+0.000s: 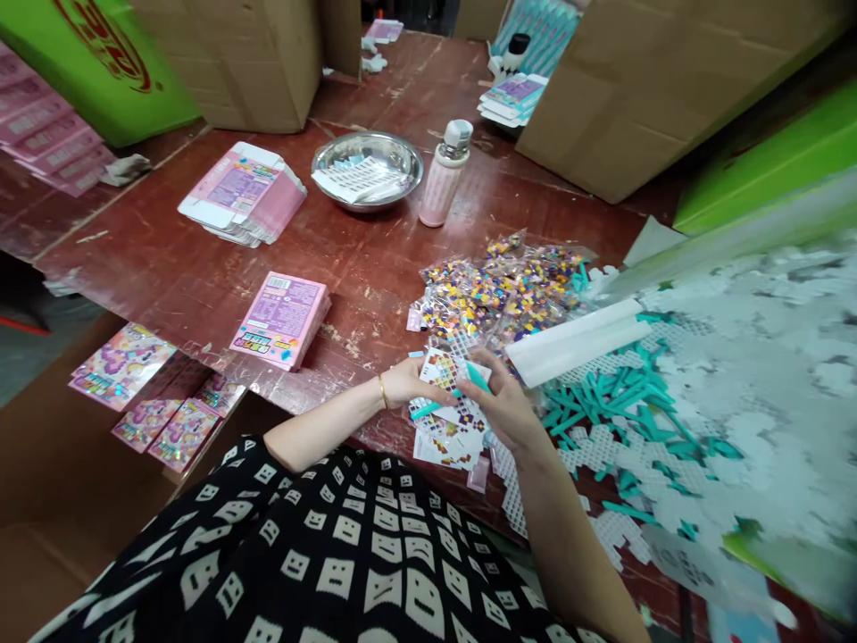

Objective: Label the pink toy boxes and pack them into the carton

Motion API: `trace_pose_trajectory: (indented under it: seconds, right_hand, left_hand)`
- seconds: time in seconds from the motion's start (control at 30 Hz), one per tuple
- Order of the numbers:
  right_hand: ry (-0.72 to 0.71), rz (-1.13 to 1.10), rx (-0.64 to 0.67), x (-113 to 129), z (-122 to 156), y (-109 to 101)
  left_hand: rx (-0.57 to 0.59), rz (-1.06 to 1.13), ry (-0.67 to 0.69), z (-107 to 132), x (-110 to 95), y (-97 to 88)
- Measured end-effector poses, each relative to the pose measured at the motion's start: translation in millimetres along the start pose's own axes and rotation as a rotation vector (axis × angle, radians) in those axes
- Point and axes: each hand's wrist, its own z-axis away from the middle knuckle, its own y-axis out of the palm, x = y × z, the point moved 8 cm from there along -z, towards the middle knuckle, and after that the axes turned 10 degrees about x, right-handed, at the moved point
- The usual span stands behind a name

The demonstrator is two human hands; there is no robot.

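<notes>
My left hand (410, 382) and my right hand (507, 404) meet at the near edge of the reddish table (375, 259). Together they pinch a small bundle: pattern cards (450, 371) printed with coloured squares, and a teal stick (428, 408) lying across them. More pattern cards (447, 442) lie just under the hands. Right of my right hand is a heap of teal sticks (606, 400) and white pegboard grids (595, 446). Behind the hands lie clear bags of coloured beads (499, 286).
A closed pink box (281, 320) lies left of the hands, flattened pink boxes (242, 192) farther back. A steel bowl (367, 168) with papers and a pink bottle (443, 174) stand mid-table. Cardboard cartons (643, 80) line the back. A carton (80, 482) with glittery packs (120, 364) sits lower left.
</notes>
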Motion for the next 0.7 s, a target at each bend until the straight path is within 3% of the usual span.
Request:
trace_pose_trajectory:
  seconds: [0.07,0.17,0.27,0.33,0.37,0.4,0.47,0.5,0.57,0.7]
  right_hand:
    - [0.134,-0.163,0.188,-16,-6,20]
    - [0.113,-0.267,0.196,-26,-10,36]
    - [0.113,-0.347,0.194,-37,-13,45]
    - [0.138,-0.362,0.148,-45,-14,40]
    - [0.146,-0.357,0.109,-48,-14,35]
    - [0.148,-0.350,0.066,-50,-14,28]
    - [0.161,-0.345,-0.003,-55,-12,16]
    - [0.177,-0.349,-0.025,-58,-10,13]
    - [0.215,-0.360,-0.048,-63,-6,9]
    - [0.240,-0.364,-0.117,-68,5,2]
  left_hand:
    - [-0.021,-0.138,0.004,3,-1,-1.2]
    - [-0.282,-0.405,0.120,18,-19,-20.9]
    - [-0.551,-0.605,0.378,64,-70,-50.6]
    - [-0.779,-0.784,0.545,116,-117,-83.7]
    - [-0.980,-0.894,0.548,148,-138,-106.9]
    - [-1.164,-0.991,0.462,176,-153,-131.7]
    - [-1.378,-1.062,0.167,217,-166,-179.5]
    - [-1.396,-1.073,0.061,229,-166,-195.3]
    - [-1.384,-1.151,0.028,235,-163,-202.4]
    - [-1.165,-1.440,0.369,201,-172,-157.1]
